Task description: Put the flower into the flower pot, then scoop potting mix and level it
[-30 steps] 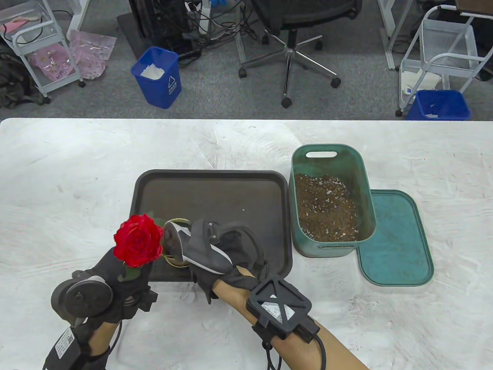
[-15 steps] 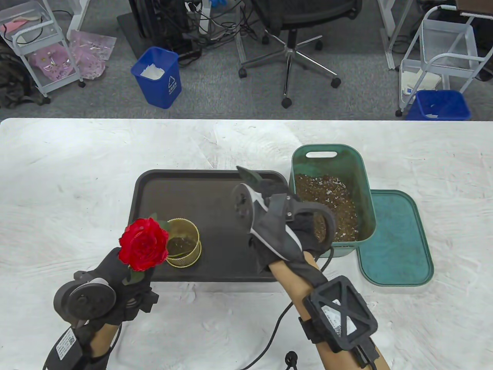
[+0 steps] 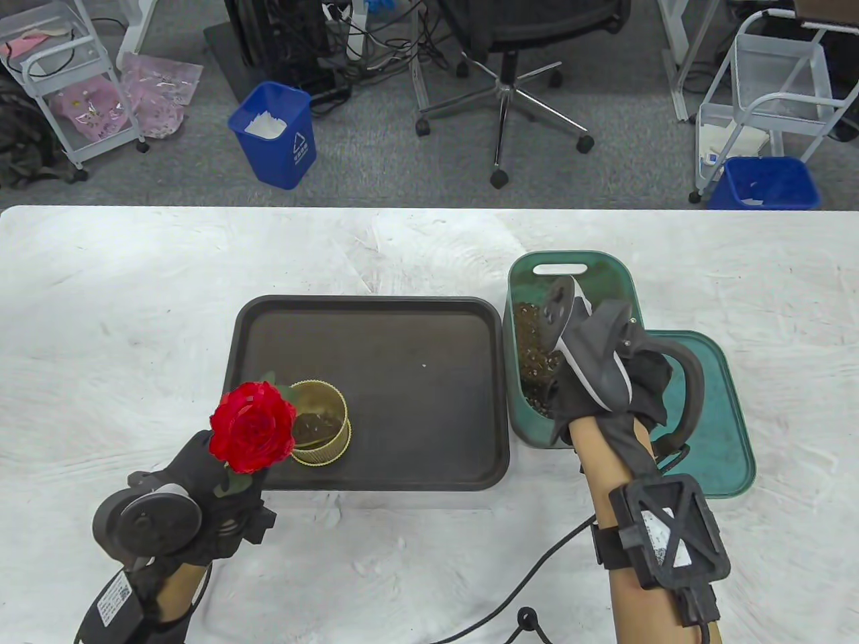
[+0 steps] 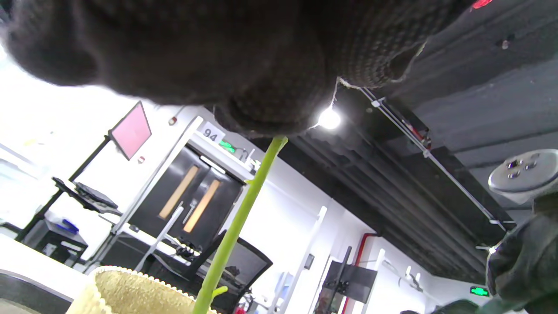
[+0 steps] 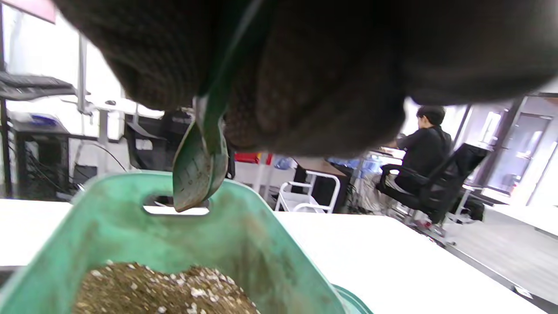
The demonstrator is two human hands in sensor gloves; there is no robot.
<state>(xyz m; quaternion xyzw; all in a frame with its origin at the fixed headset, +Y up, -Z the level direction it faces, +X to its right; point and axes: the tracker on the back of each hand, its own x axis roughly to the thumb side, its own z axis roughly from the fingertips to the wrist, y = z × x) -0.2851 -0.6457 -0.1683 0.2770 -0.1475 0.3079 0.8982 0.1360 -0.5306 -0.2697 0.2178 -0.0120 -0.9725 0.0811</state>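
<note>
My left hand (image 3: 201, 483) has its grip closed around the green stem of the red flower (image 3: 252, 426), holding the bloom up just beside the gold flower pot (image 3: 321, 424), which stands at the near left corner of the dark tray (image 3: 402, 335) on the white counter (image 3: 134, 302). My right hand (image 3: 604, 376) hangs over the green bin of potting mix (image 5: 165, 290), its grip closed on a green scoop (image 5: 198, 168) whose bowl points down above the mix, not touching it. The bin's lid (image 3: 725, 436) lies flat beside the bin.
</note>
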